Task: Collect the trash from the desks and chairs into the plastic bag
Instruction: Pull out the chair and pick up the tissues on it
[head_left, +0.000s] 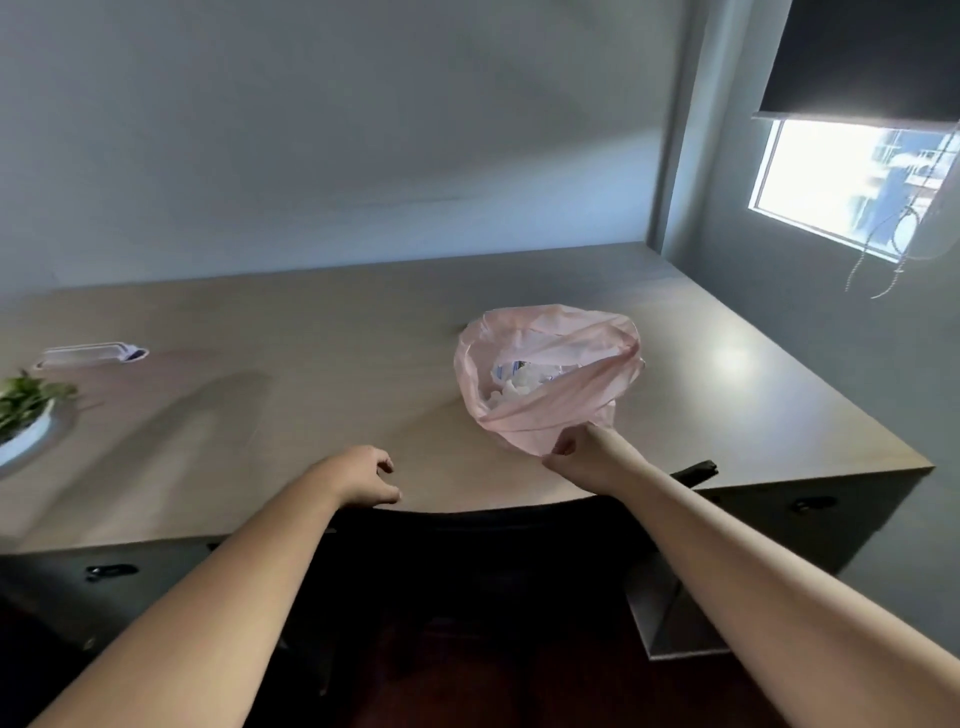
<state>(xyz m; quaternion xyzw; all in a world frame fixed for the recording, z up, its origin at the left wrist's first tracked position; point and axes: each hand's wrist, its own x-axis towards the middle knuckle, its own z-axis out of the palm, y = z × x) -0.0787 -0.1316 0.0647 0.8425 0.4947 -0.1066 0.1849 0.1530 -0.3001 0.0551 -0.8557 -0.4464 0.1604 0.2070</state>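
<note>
A pink plastic bag sits on the wooden desk, right of the middle, its mouth gaping toward me. White crumpled trash shows inside it. My right hand pinches the bag's near rim, fingers closed on the plastic. Near the desk's front edge, my left hand hovers with its fingers loosely curled and nothing in it.
A potted plant in a white pot stands at the left edge. Behind it lies a flat white cable-port cover. A dark chair back sits between my arms below the desk. A window with a cord is on the right wall.
</note>
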